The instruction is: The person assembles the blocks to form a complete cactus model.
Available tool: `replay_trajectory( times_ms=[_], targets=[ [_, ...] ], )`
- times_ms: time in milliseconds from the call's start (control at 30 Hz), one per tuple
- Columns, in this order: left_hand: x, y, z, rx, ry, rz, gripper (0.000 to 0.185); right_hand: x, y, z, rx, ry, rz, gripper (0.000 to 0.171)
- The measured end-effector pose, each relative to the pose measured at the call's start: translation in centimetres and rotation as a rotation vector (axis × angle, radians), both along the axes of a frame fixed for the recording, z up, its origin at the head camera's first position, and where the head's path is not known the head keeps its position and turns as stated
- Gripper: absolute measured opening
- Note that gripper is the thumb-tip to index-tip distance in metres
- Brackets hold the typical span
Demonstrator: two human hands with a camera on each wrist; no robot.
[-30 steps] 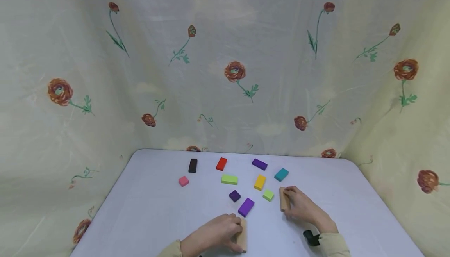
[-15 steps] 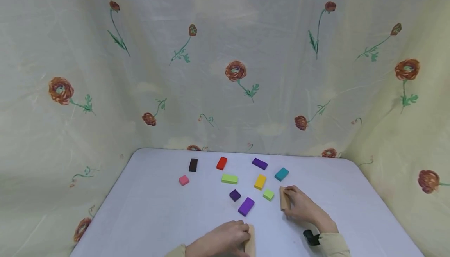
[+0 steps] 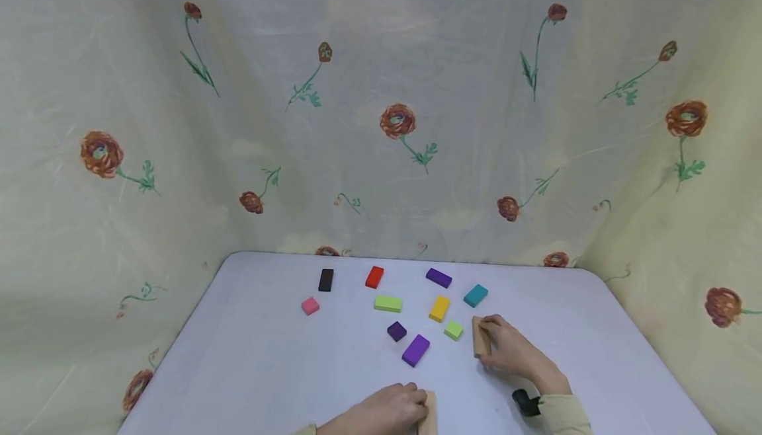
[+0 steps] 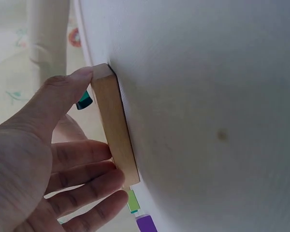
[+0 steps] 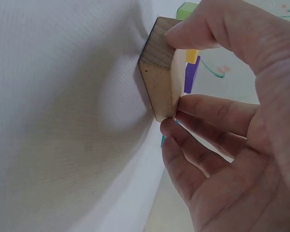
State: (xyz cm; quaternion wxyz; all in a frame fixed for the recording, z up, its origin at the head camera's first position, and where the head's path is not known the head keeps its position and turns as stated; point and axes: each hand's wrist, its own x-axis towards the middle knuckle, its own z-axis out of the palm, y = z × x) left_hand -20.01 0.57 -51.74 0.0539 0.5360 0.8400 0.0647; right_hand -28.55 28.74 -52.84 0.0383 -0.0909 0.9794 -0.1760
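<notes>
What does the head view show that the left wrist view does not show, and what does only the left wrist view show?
Only the head view shows the right hand gripping its own wooden block, the black block, red block, pink block and the flowered cloth behind. Only the left wrist view shows the left hand's grip closely: the thumb on one end of the standing block and the fingers near the other end. Both show the left hand, its wooden block and the white table.
</notes>
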Motion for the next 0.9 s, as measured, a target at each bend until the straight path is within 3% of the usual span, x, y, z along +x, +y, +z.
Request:
replay_trajectory(
  times_ms=[533,767,900],
  targets=[
    [0.08,-0.02,-0.07,0.033,0.061,-0.016,0.022,-0.13,-0.07,0.1,0.004,0.001,0.0,0.072],
    [0.13,-0.18,-0.06,0.033,-0.029,-0.008,0.028,-0.14,-0.14,0.19,0.026,-0.011,0.006,0.071],
    [0.1,-0.18,-0.04,0.035,-0.031,-0.007,0.026,-0.05,-0.26,0.41,0.045,-0.008,0.015,0.069]
  ],
)
